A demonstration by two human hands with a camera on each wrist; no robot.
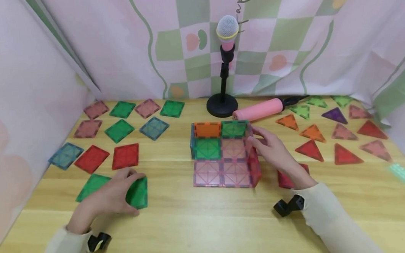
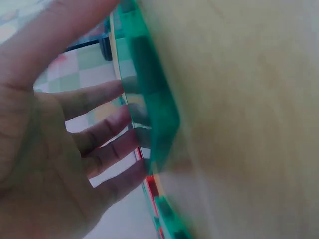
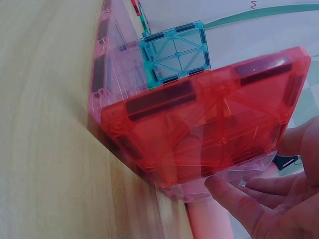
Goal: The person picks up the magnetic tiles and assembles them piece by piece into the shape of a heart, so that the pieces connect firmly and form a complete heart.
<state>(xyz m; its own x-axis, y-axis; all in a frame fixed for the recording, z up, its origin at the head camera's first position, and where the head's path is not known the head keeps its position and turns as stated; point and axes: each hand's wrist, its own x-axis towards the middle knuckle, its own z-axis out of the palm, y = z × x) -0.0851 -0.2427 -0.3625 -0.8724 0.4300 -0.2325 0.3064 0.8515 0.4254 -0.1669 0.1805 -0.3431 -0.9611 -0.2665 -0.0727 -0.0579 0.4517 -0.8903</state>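
Right wrist view: a red translucent square tile fills the centre foreground, dark magnet strips visible along its edges. Its lower right edge adjoins a pink tile. The right hand enters from the right, fingertips at that junction; it appears to pinch the pink tile, though overlapping translucent surfaces leave the exact contact uncertain. Beyond the red tile stands a blue tile, cross-braced, with a green tile showing as a narrow strip at its near side. Pink panels lie flat along the wooden tabletop, which occupies the left. A pink cylinder shows below; pale cloth hangs behind.
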